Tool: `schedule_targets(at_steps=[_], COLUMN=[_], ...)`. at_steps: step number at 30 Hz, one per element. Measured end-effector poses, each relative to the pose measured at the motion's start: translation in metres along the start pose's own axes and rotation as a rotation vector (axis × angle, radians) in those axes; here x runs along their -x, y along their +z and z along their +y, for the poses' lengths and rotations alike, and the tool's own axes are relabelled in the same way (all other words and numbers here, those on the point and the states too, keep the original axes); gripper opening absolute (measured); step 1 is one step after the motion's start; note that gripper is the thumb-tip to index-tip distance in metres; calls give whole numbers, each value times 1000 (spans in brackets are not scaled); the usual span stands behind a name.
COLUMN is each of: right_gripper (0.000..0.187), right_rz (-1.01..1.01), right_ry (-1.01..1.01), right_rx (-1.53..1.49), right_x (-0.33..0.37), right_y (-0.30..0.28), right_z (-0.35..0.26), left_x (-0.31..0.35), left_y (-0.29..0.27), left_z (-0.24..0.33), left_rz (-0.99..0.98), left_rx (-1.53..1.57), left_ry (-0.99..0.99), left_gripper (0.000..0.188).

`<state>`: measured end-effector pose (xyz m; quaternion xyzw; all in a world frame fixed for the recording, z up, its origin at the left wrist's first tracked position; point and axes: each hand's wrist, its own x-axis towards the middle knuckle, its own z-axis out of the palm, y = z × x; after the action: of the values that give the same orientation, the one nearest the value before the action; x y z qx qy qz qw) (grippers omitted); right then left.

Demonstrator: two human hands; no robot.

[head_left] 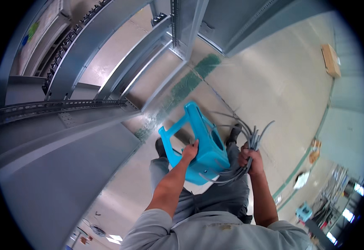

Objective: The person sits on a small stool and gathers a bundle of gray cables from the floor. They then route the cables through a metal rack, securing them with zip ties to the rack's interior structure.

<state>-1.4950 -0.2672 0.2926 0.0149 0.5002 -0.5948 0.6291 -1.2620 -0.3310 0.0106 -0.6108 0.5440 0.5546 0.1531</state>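
A turquoise plastic stool [210, 155] is tipped on its side in front of my legs, its legs pointing away to the upper left. My left hand [190, 151] is closed on the stool's edge, the fingertips hidden behind the plastic. To the right of the stool, my right hand [252, 159] grips a bundle of grey cables [255, 139]. Loose cable ends stick up above the fist, and other lengths curve left across the stool's seat.
A grey metal cabinet frame [123, 106] with slotted rails rises on the left and far side. A worn green stripe [190, 81] runs along the floor. A cardboard box [330, 61] lies far right; another small turquoise stool [303, 211] stands lower right near stacked materials.
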Motion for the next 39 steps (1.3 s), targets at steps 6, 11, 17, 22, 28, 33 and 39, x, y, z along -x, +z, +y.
schedule_targets(at_steps=[6, 11, 17, 22, 28, 33, 39], right_gripper=[17, 14, 10, 12, 11, 11, 13], right_rz=[-58, -30, 69, 59, 15, -84, -99], right_ry=[171, 235, 305, 371, 425, 427, 387], right_rx=[158, 153, 179, 217, 162, 165, 176], right_x=[-111, -164, -253, -322, -401, -440, -458], right_y=[-4, 21, 61, 84, 98, 83, 36], right_z=[-43, -56, -32, -23, -2, 17, 44], left_x=[-64, -97, -131, -127, -114, -126, -162], left_y=[46, 70, 52, 7, 4, 10, -42], left_z=[10, 39, 71, 46, 49, 80, 99], left_rz=[-95, -148, 285, 334, 54, -7, -279], left_rx=[35, -8, -28, -31, 2, 198, 14], left_ry=[-80, 39, 240, 462, 249, 254, 360], left_gripper=[84, 76, 62, 86, 111, 97, 91])
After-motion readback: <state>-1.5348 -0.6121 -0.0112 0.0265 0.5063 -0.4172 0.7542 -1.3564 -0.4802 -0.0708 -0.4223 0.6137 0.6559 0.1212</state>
